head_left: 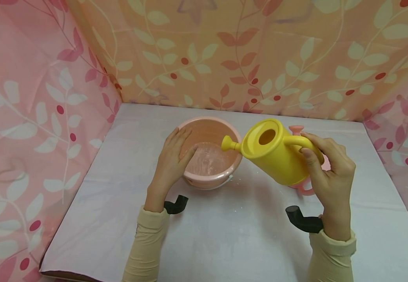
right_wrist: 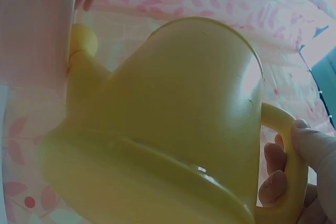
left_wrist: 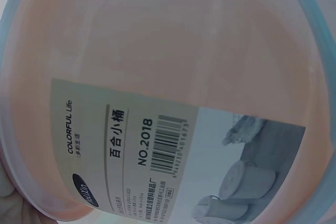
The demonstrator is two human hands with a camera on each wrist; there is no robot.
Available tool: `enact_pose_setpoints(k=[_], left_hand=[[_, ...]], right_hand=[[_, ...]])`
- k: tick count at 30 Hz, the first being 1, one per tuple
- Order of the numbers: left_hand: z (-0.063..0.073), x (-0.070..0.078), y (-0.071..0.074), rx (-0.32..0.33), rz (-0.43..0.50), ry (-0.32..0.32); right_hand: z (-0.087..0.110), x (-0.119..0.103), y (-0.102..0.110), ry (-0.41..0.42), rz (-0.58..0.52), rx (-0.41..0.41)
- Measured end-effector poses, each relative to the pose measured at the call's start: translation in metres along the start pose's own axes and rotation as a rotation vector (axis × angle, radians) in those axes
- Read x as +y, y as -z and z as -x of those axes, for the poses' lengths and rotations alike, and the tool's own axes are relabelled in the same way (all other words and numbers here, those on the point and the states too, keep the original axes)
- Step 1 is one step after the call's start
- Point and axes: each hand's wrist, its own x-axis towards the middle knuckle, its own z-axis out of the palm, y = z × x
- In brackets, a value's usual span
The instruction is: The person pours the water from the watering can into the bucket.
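A round pink bucket [head_left: 209, 178] stands on the white-covered table, with clear water [head_left: 207, 158] in its bottom. My left hand [head_left: 171, 158] rests at the bucket's left rim, its fingers fairly straight and the thumb reaching over the opening. In the left wrist view the bucket's printed label [left_wrist: 173, 156] fills much of the picture. My right hand [head_left: 332, 166] grips the handle of a yellow watering can [head_left: 281, 160], held up and tilted to the left. Its spout [head_left: 230, 144] reaches over the bucket's right rim. Whether water is flowing from it cannot be told.
Behind the yellow can stands a pink watering can [head_left: 307, 189], mostly hidden. Small water drops lie on the white tabletop [head_left: 232, 227] right of the bucket. Leaf-patterned cloth [head_left: 196, 58] hangs along the back and both sides.
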Motion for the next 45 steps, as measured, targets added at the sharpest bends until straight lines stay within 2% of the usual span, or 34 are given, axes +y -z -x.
enact_pose_setpoints(k=[13, 23, 31, 45], left_hand=[[-0.0008, -0.0007, -0.0006, 0.000, 0.028, 0.015], [-0.0018, -0.0043, 0.0018, 0.034, 0.191, 0.020], [-0.0020, -0.0056, 0.0023, 0.048, 0.216, 0.006], [-0.0019, -0.0076, 0.0022, 0.034, 0.242, 0.033]], right_hand=[[-0.0003, -0.0004, -0.0002, 0.002, -0.004, 0.001], [-0.0005, 0.0001, -0.0001, -0.002, -0.009, -0.002], [-0.0011, -0.0001, -0.0004, 0.003, -0.011, -0.004], [-0.0012, -0.0021, -0.0003, 0.007, -0.026, 0.004]])
